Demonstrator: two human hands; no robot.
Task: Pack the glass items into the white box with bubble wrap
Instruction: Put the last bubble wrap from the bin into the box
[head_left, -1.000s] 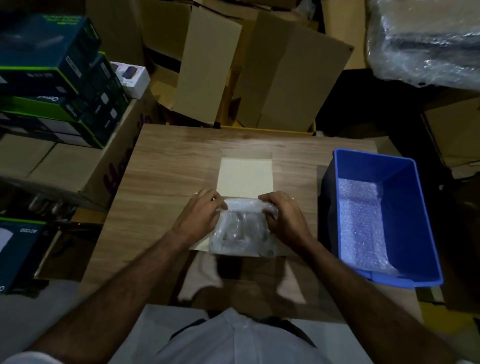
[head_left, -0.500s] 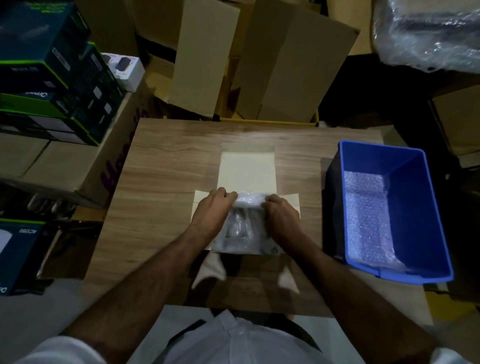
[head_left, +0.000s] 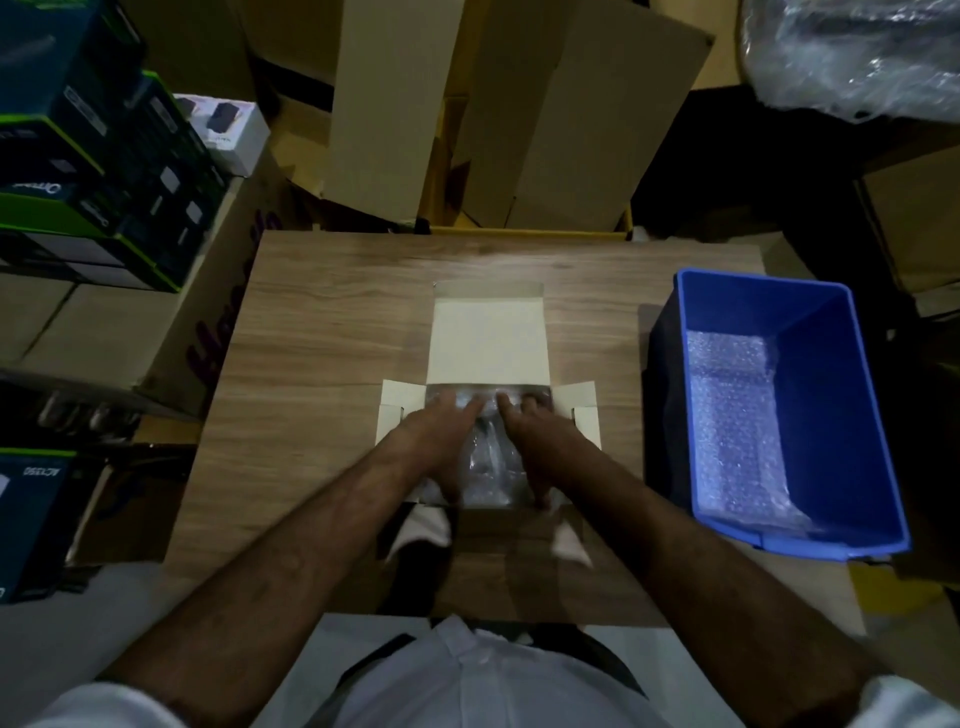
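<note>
The white box (head_left: 489, 338) lies open in the middle of the wooden table (head_left: 322, 322), its lid flat toward the far side and its side flaps spread out. Inside it sits a bubble-wrapped bundle (head_left: 488, 460) with glass showing dimly through the wrap. My left hand (head_left: 439, 441) presses on the bundle's left half with fingers stretched forward. My right hand (head_left: 535, 441) lies the same way on its right half. Both hands cover much of the bundle.
A blue plastic bin (head_left: 831, 374) lined with a sheet of bubble wrap (head_left: 732, 415) stands at the table's right edge. Flat cardboard sheets (head_left: 519, 114) lean behind the table. Stacked dark product boxes (head_left: 93, 171) rest on cartons at the left.
The bundle has gone down into the box. My hands, which gripped its top end, now lie flat on it with fingers straightened.
</note>
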